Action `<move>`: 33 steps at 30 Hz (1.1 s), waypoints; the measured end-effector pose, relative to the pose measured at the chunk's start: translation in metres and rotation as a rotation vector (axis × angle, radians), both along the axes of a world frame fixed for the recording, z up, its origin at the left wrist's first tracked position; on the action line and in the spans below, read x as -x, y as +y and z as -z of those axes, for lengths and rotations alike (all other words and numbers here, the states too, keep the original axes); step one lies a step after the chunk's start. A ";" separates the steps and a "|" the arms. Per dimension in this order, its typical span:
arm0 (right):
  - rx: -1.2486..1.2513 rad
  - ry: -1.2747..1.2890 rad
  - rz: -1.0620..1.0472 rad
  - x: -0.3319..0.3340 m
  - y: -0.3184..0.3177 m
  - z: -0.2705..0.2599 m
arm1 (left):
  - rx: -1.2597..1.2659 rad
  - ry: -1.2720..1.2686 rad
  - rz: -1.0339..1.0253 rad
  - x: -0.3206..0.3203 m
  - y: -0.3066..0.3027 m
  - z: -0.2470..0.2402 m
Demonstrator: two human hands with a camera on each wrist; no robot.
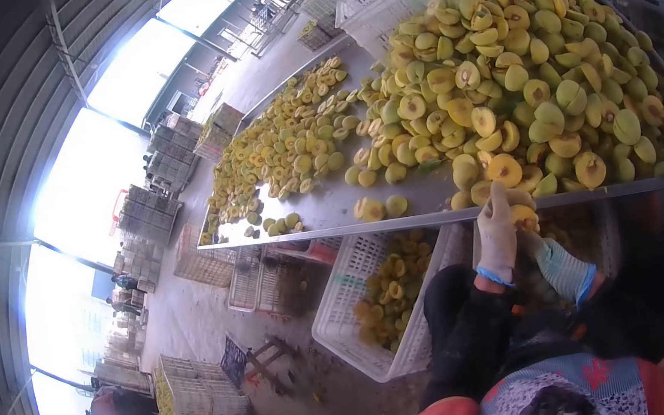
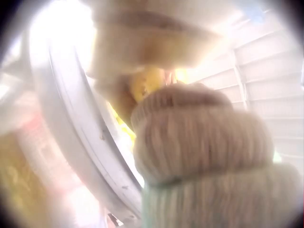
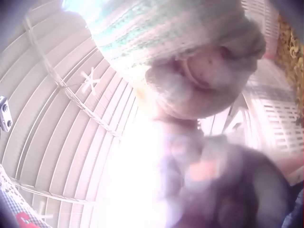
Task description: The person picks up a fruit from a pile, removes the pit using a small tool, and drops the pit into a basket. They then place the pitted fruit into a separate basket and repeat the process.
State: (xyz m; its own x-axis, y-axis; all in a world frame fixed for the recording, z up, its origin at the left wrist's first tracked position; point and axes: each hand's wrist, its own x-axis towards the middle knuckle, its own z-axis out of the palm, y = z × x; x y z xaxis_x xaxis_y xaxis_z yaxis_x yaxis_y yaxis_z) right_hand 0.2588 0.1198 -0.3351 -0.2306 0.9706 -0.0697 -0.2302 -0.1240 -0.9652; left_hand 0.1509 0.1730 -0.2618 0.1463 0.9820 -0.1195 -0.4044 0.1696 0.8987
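Head view is showing the left hand (image 1: 497, 238), gloved, just below the near rim of the metal desk (image 1: 335, 229), its fingers curling round a yellow fruit piece (image 1: 525, 218). How far that grip is closing cannot be told exactly, since glare and blur are softening the left wrist view. The right hand (image 1: 565, 266), in a striped glove, is reaching up close beside the piece; whether it is pinching the piece or holding anything else cannot be told.

The clearest risk is a slip: the piece is small, its cut flesh is probably wet, and knitted fingers may be feeling its edges poorly. Too much squeeze could be bruising or splitting soft flesh; too little could be letting it drop past the rim. With both hands working so close together, one may also be knocking the other or hiding the piece from sight.

Beyond the left hand, a tall pile of fruit halves (image 1: 538, 79) is leaning toward the rim. A brush from the glove could be setting loose ones rolling, the low rim giving them little to stop against. Any going over might be missing the white crate (image 1: 332, 303) below and landing on the floor (image 1: 291, 388).
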 end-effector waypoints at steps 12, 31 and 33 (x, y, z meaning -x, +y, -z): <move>0.586 0.043 -0.229 -0.033 -0.026 -0.054 | -0.038 0.265 0.356 0.007 0.002 -0.005; 0.692 0.184 -0.166 -0.017 -0.025 -0.062 | -0.096 1.217 -0.673 0.168 0.073 -0.013; 0.684 0.326 -0.192 -0.024 -0.019 -0.048 | -0.143 1.239 -0.390 0.127 0.091 -0.035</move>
State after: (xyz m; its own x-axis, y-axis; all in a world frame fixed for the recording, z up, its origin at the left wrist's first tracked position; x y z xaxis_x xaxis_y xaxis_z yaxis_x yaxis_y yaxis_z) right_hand 0.2829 0.1004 -0.2876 -0.5019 0.6770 -0.5383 -0.4033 -0.7337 -0.5468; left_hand 0.0236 0.2640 -0.2266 -0.2806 0.9496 0.1395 0.6995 0.1028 0.7072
